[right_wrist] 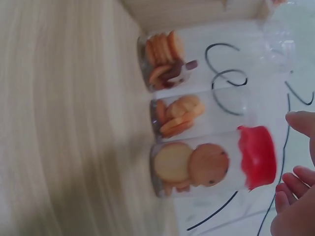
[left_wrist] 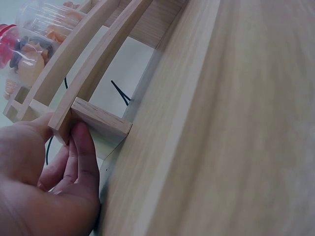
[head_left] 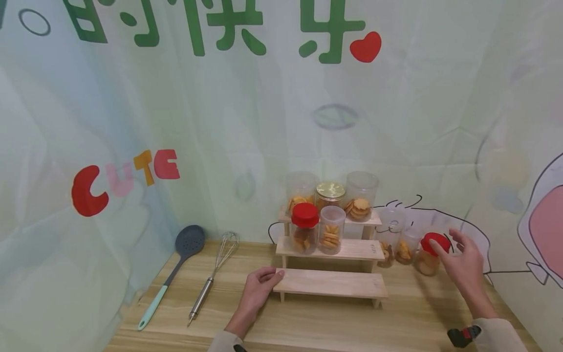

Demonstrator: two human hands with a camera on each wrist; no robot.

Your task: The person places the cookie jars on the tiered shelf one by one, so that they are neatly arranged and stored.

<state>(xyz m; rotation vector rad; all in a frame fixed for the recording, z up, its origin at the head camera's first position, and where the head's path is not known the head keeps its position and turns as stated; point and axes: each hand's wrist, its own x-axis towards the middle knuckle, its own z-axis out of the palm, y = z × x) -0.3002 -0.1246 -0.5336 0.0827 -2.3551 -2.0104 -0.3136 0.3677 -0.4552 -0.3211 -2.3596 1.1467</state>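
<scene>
My left hand (head_left: 258, 289) pinches the left end of the lowest step of a three-tier wooden display rack (head_left: 330, 283). In the left wrist view, its thumb lies on top of the board (left_wrist: 83, 83) and the fingers reach underneath. At the right, a red-lidded cookie jar (head_left: 426, 263) stands on the table. My right hand (head_left: 467, 266) hovers beside its lid with fingers spread, holding nothing. The right wrist view shows a gap between the fingers and the red lid (right_wrist: 259, 157). Two clear jars, one with orange cookies (right_wrist: 182, 115), the other with mixed cookies (right_wrist: 167, 61), stand alongside.
On the middle step are a red-lidded jar (head_left: 305, 232) and a clear cookie jar (head_left: 332, 230). The top step carries a gold-lidded jar (head_left: 331, 193) between two clear ones. A slotted turner (head_left: 176, 269) and a whisk (head_left: 213, 278) lie left. A printed cloth (head_left: 246, 122) hangs behind.
</scene>
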